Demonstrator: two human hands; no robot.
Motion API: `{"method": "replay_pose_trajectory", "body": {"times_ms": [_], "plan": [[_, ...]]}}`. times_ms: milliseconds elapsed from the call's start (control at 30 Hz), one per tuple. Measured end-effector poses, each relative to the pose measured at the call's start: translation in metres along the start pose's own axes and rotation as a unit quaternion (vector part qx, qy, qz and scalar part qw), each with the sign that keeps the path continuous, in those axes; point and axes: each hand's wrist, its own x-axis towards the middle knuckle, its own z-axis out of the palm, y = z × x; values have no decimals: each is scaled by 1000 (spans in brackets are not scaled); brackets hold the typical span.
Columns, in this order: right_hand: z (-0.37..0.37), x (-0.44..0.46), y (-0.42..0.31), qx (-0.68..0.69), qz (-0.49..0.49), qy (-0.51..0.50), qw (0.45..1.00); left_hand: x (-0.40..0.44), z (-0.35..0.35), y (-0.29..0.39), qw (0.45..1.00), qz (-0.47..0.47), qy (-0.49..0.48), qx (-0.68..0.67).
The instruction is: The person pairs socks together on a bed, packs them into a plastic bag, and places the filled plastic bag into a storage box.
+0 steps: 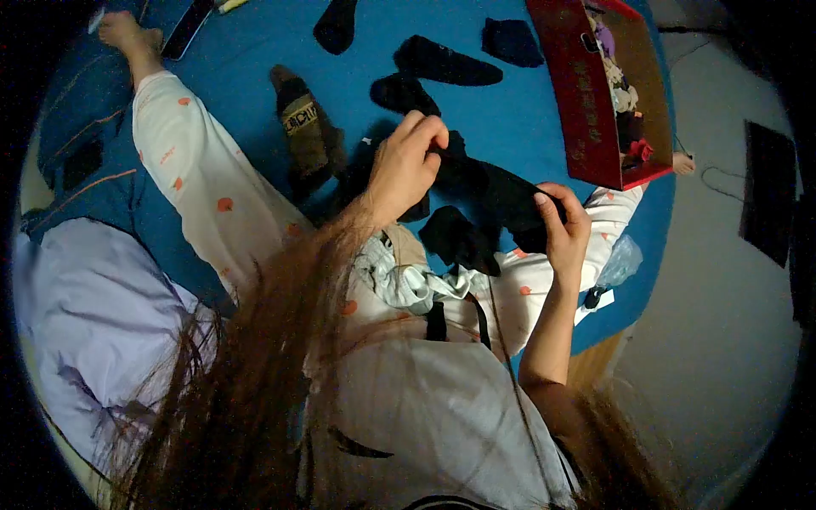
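Observation:
A long black sock point(489, 191) is stretched between my two hands above my lap. My left hand point(406, 166) pinches its upper left end, and my right hand point(567, 228) grips the other end at the right with thumb and fingers. Just below it lies a crumpled black sock point(459, 240). Pale green and white cloth point(395, 276) is bunched in my lap. To the left, a brown sock with a yellow patterned band point(302, 123) lies on the blue sheet. Dark socks point(446, 61) are spread beyond my hands.
A red box point(582, 93) holding several small coloured items stands at the upper right on the blue sheet point(340, 85). A phone point(187, 27) lies near my foot. Lavender fabric point(102, 314) is heaped at the left, and a clear plastic bag point(622, 262) is at the right.

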Motion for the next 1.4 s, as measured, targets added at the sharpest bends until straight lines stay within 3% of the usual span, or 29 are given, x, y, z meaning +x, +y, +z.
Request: {"method": "replay_pose_trajectory", "body": {"times_ms": [67, 100, 167, 200, 333, 433, 467, 567, 600, 700, 733, 833, 900, 967, 1100, 1167, 1233, 1400], "plan": [[-1, -1, 1, -32, -9, 7, 999, -6, 6, -8, 996, 87, 3, 15], [0, 7, 4, -43, -5, 22, 999, 2, 8, -15, 994, 72, -53, -67], [-1, 6, 17, -50, 21, 36, 998, -4, 12, -21, 975, 132, -129, -126], [-2, 2, 21, -53, 46, 19, 997, -12, 12, -20, 969, 107, -172, -140], [13, 5, 39, -139, 15, -4, 990, -10, 11, -24, 983, 116, -125, 70], [20, 13, 42, -221, 20, -44, 974, -3, 2, -25, 978, 142, -26, 150], [21, 17, 55, -294, -26, -54, 954, 1, -4, -26, 974, 133, -17, 180], [39, 29, 37, -297, -104, 25, 949, 16, -27, -36, 977, 110, 49, 176], [45, 35, 29, -273, -103, 11, 957, 20, -33, -44, 972, 109, 60, 198], [76, 50, 8, -123, -105, -49, 986, 38, -49, -65, 992, 48, 109, -44], [88, 55, 6, -133, -115, -47, 983, 41, -54, -64, 986, 38, 148, -68], [117, 67, 11, -131, -99, -50, 985, 52, -68, -69, 972, 126, 155, 124], [131, 73, 22, -143, -72, -38, 986, 55, -63, -73, 957, 173, 87, 217], [130, 76, 28, -60, -18, -54, 997, 57, -54, -80, 939, 223, 37, 260], [108, 77, 43, 93, 43, -54, 993, 55, -44, -68, 900, 198, -14, 389], [85, 69, 20, 196, 133, -74, 969, 54, -43, -69, 884, 175, -30, 432], [67, 62, 13, 331, 141, -85, 929, 54, -43, -67, 874, 169, -38, 453], [44, 48, -4, 458, 127, -91, 875, 50, -40, -61, 877, 184, -20, 444]]}}
